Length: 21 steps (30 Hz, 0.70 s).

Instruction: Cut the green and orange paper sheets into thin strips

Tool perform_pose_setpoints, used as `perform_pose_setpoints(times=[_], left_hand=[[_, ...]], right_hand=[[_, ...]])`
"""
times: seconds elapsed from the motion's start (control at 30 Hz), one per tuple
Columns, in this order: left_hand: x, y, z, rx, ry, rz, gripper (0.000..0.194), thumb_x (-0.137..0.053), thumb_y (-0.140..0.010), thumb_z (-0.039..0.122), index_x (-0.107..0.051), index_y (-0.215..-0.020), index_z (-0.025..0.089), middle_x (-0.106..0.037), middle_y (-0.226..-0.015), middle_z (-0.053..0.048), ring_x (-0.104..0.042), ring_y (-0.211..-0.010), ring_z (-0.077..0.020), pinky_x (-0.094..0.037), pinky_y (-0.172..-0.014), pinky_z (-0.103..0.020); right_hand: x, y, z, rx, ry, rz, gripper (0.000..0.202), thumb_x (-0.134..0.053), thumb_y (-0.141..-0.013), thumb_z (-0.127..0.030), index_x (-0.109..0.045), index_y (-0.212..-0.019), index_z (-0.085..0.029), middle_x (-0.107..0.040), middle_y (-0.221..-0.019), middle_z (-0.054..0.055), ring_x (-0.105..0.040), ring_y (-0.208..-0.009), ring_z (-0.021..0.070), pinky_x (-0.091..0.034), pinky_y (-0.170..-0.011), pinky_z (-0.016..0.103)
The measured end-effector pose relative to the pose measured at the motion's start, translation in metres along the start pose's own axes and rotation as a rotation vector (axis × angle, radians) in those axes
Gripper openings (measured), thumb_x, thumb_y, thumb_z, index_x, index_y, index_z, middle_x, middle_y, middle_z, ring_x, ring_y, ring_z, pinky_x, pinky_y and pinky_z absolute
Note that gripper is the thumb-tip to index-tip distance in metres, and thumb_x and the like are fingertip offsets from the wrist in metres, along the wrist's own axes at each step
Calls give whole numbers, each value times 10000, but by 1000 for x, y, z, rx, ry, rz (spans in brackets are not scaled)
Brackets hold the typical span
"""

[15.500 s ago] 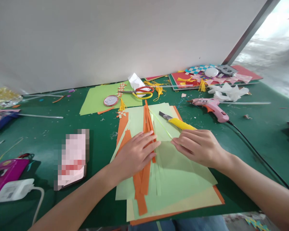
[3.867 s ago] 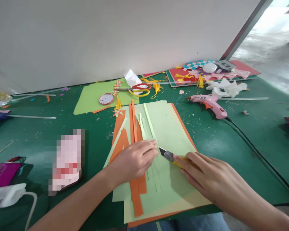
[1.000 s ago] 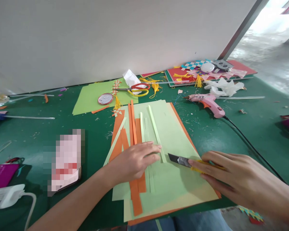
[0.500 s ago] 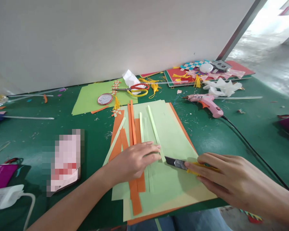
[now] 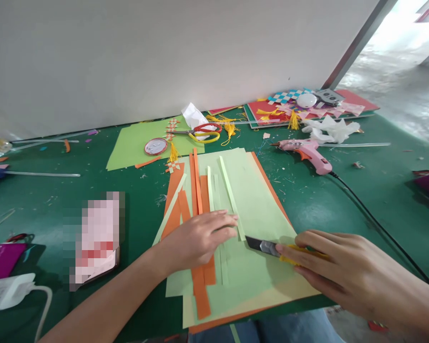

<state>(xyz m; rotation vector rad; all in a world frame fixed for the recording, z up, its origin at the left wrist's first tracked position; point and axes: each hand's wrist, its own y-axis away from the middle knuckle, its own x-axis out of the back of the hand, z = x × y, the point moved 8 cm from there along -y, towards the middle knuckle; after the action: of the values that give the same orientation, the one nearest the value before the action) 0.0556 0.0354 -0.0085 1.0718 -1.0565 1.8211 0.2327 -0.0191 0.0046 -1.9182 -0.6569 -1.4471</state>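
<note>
My right hand (image 5: 329,267) is closed round the yellow handle of a utility knife (image 5: 268,247), its dark blade pointing left. The blade tip is beside the lower end of a narrow pale green paper strip (image 5: 230,195). My left hand (image 5: 203,236) lies with fingers stretched out over the paper, fingertips close to that strip. Under both hands is a stack of pale green paper sheets (image 5: 260,200), with orange sheet edges showing below. Several orange paper strips (image 5: 204,300) lie on the stack, partly hidden by my left hand.
Behind the stack lie scissors (image 5: 204,137), a round tin (image 5: 156,146) and green sheets (image 5: 125,145). A pink glue gun (image 5: 312,155) with a black cord (image 5: 375,226) lies right. A phone (image 5: 98,238) and white charger (image 5: 9,294) are left. Folders (image 5: 252,113) sit at the back right.
My right hand and the knife have shifted slightly right and down, the blade tip staying close to the strip's lower end. My left hand has hardly moved.
</note>
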Motion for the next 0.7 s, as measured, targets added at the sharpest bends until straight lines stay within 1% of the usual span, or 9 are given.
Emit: perform_pose_setpoints(times=[0.13, 0.33, 0.7], left_hand=[[0, 0, 0, -1, 1, 2, 302, -385, -890, -38, -574, -1076, 107, -617, -1229, -126, -529, -1257, -215, -416, -1122, -387], [1, 1, 1, -4, 2, 9, 315, -373, -889, -41, -571, -1082, 111, -621, -1221, -123, -526, -1259, -209, -419, -1119, -390], [1, -1, 1, 4, -2, -5, 342, -356, -894, -33, -572, -1113, 118, -609, -1264, -135, -527, -1264, -202, -433, -1107, -385]], right_hand=[[1, 3, -3, 20, 1, 5, 309, -419, -960, -215, -613, -1201, -204, -606, -833, 48, -549, -600, 136, -407, -511, 300], [1, -2, -6, 33, -9, 2, 308, -421, -956, -199, -617, -1193, -184, -593, -797, 47, -538, -591, 139, -404, -507, 298], [-12, -15, 4, 2, 66, 3, 323, -432, -964, -208, -593, -1241, -166, -619, -862, 61, -591, -677, 153, -457, -581, 306]])
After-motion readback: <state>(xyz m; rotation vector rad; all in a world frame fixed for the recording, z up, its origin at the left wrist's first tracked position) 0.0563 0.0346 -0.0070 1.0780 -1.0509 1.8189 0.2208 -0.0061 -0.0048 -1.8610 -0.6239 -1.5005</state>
